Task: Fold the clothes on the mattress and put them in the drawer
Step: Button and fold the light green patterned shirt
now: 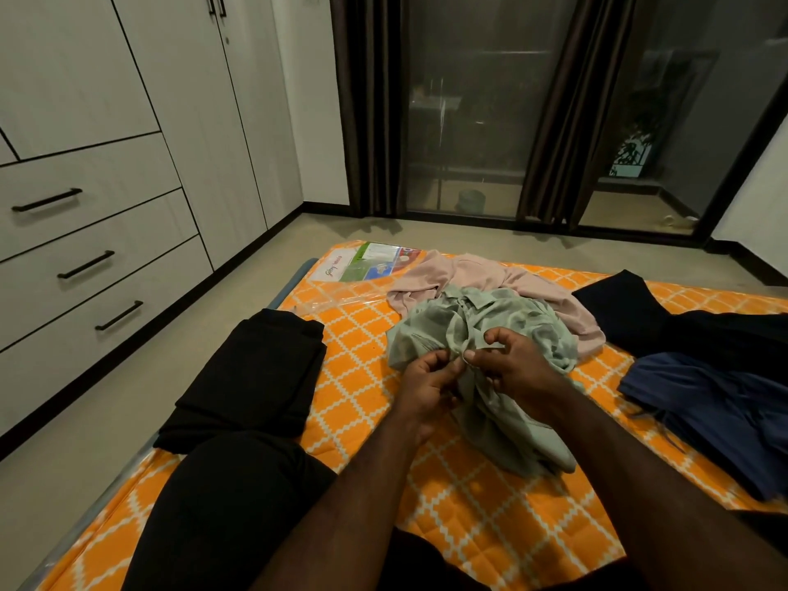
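While the pale green shirt [507, 322] lies crumpled on the mattress [354, 347], left hand [426, 386] and right hand [516, 368], close together, both pinch its front edge. Light, limp, likely slippery: collar or shoulder seams look the surest hold. Pink garment [469, 270] touches it behind.

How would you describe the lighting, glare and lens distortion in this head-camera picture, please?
Head view: dim indoor light, and the glass doors mirror the room. Head view: the wide lens bows the wardrobe lines and curtains. Head view: slight glare on the plastic wrap over the mattress; the folded black garment loses detail; the left hand and right hand pinching the pale green shirt look fairly sharp.
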{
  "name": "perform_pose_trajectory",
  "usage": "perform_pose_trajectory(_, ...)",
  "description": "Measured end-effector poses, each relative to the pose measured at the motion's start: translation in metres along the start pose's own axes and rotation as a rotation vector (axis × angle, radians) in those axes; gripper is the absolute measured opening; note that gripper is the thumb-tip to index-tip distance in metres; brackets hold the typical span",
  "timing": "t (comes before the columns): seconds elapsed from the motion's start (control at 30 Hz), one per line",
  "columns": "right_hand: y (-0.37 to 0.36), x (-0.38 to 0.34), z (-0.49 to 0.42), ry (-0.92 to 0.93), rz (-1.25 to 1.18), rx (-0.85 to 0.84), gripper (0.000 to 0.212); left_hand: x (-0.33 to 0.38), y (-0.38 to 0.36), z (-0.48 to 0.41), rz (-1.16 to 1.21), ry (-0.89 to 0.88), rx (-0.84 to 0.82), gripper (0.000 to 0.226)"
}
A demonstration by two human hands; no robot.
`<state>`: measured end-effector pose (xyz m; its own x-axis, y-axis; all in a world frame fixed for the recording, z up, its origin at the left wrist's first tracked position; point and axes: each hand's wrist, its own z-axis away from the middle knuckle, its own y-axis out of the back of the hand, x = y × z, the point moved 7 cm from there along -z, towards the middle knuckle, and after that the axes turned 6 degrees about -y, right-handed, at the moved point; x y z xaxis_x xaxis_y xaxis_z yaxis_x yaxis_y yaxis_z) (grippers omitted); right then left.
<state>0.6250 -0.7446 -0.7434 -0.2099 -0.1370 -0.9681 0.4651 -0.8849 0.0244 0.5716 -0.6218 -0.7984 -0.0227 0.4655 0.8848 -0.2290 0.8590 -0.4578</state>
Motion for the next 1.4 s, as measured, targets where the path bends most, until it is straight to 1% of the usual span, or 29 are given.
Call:
perform_pose_trajectory(0.1,-0.003,0.001,-0.001,0.012,-0.022,-0.006,0.029,0.0,0.007,-0.002,0.009,-0.038,0.121,0.026)
perform_pose_trajectory(0.17,-0.002,0.001,-0.003,0.06,0.009,0.077,0.028,0.004,0.014,-0.005,-0.025,-0.124,0.223,0.028)
perform_pose_trajectory(0.23,0.0,-0.002,-0.001,0.127,0.054,0.196,0.027,0.007,0.017,-0.007,-0.067,-0.191,0.274,0.025)
perform_pose_trajectory(0.33,-0.001,-0.005,0.002,0.246,0.107,0.318,0.027,0.009,0.009,-0.008,-0.125,-0.19,0.233,0.038)
perform_pose_trajectory(0.43,-0.005,0.0,0.004,0.305,0.181,0.368,0.025,0.005,0.005,-0.008,-0.18,-0.153,0.186,0.033)
perform_pose_trajectory(0.53,-0.007,0.003,0.007,0.323,0.244,0.407,0.022,-0.004,0.008,-0.01,-0.096,-0.083,0.186,0.029)
perform_pose_trajectory(0.6,-0.006,0.002,0.007,0.331,0.259,0.415,0.022,-0.008,0.009,-0.01,-0.06,-0.054,0.226,0.026)
perform_pose_trajectory(0.7,-0.008,0.005,0.005,0.313,0.23,0.37,0.023,-0.009,0.012,-0.009,-0.043,-0.053,0.3,0.022)
perform_pose_trajectory(0.77,-0.011,0.01,0.003,0.252,0.14,0.308,0.023,-0.007,0.014,-0.01,-0.084,-0.054,0.322,0.02)
perform_pose_trajectory(0.87,-0.02,0.013,0.003,0.144,-0.107,0.176,0.019,-0.003,0.013,-0.013,-0.205,-0.076,0.309,0.021)
perform_pose_trajectory(0.9,-0.023,0.011,0.004,0.116,-0.153,0.151,0.018,-0.001,0.012,-0.013,-0.241,-0.093,0.307,0.024)
perform_pose_trajectory(1.0,-0.028,0.009,0.005,0.034,-0.217,0.097,0.013,0.005,0.01,-0.012,-0.266,-0.145,0.277,0.029)
perform_pose_trajectory(1.1,-0.024,0.01,0.002,-0.055,-0.279,0.06,0.011,0.009,0.006,-0.011,-0.253,-0.182,0.243,0.025)
perform_pose_trajectory(1.13,-0.022,0.01,0.001,-0.058,-0.263,0.057,0.01,0.011,0.005,-0.01,-0.254,-0.197,0.238,0.023)
perform_pose_trajectory(1.17,-0.018,0.009,-0.001,-0.042,-0.187,0.064,0.008,0.012,0.004,-0.01,-0.253,-0.215,0.229,0.023)
perform_pose_trajectory(1.23,-0.011,0.008,-0.005,0.027,0.06,0.109,0.014,0.013,0.004,-0.01,-0.245,-0.233,0.217,0.024)
perform_pose_trajectory(1.3,-0.007,0.007,-0.007,0.096,0.251,0.17,0.018,0.013,0.006,-0.011,-0.231,-0.222,0.223,0.023)
perform_pose_trajectory(1.4,-0.006,0.005,-0.008,0.135,0.358,0.213,0.018,0.008,0.008,-0.01,-0.224,-0.135,0.197,0.022)
